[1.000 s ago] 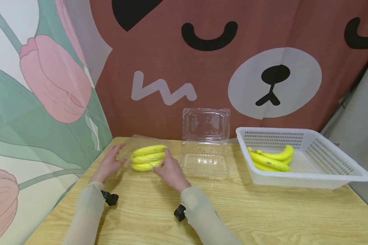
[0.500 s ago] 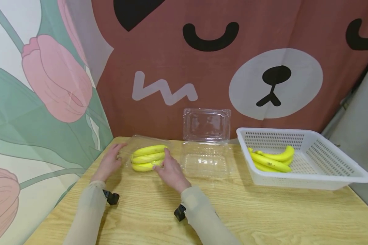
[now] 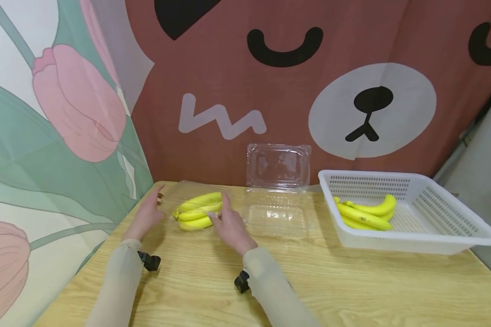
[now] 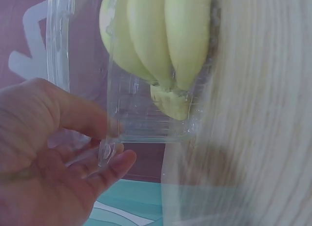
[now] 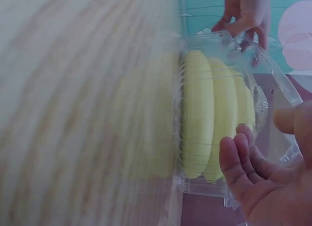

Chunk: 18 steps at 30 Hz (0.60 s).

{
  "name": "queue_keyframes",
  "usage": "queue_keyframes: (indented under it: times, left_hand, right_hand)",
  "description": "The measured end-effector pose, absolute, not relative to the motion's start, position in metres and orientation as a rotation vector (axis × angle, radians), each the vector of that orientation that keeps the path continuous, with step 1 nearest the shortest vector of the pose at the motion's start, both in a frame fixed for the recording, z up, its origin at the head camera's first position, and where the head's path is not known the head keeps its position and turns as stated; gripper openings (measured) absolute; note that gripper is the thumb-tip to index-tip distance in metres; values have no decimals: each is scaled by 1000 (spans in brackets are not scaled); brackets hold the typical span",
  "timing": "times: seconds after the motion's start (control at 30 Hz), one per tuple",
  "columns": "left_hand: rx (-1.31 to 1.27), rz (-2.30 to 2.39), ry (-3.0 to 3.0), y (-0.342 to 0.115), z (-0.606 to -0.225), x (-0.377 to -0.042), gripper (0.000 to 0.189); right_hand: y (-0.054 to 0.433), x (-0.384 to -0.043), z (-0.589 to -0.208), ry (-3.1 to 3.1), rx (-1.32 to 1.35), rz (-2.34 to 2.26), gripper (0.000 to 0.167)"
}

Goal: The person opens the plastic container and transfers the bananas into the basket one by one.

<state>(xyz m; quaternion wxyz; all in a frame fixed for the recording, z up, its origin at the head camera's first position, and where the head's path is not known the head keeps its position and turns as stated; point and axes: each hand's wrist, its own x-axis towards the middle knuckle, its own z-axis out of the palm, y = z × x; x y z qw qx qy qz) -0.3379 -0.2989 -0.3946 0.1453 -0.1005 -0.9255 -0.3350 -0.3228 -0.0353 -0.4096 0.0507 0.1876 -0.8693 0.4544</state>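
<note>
A bunch of yellow bananas (image 3: 198,213) lies in an opened clear plastic box (image 4: 139,131) at the table's left, stem end to the left. My left hand (image 3: 148,213) is at the box's left end. In the left wrist view the thumb and fingertips of that hand (image 4: 58,138) pinch the box's rim at a corner. My right hand (image 3: 232,227) is by the bananas' right ends; index finger and thumb are spread apart. In the right wrist view its fingers (image 5: 231,162) are loosely bent in front of the box; whether they touch the bananas is unclear.
A second clear box (image 3: 278,213) stands with its lid (image 3: 278,165) upright, right of my hands. Farther right, a white slotted basket (image 3: 417,240) holds more bananas (image 3: 364,215). A printed cloth (image 3: 212,154) hangs behind the wooden table (image 3: 352,290).
The bananas have tilted a little within the box, their stem end now lower left. My right hand has shifted slightly, its thumb higher. My left hand stays at the box's left end.
</note>
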Motion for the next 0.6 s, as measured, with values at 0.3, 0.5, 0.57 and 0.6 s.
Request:
queue_keyframes:
  times: [0.3, 0.5, 0.57, 0.6]
  left_hand:
    - [-198, -1475, -2599, -310, -398, -336, 69]
    - [-219, -1913, -2395, -318, -400, -331, 49]
    - [-179, -1887, -2433, -319, -398, -330, 49]
    - [-155, -1836, -2484, -320, -398, -330, 50]
  right_hand:
    - [-29, -322, -402, -2727, 544, 1431, 86]
    - [-28, -318, -396, -2776, 556, 1419, 85]
    - [-27, -318, -395, -2786, 560, 1387, 85]
    - [-27, -318, -395, -2787, 562, 1373, 85]
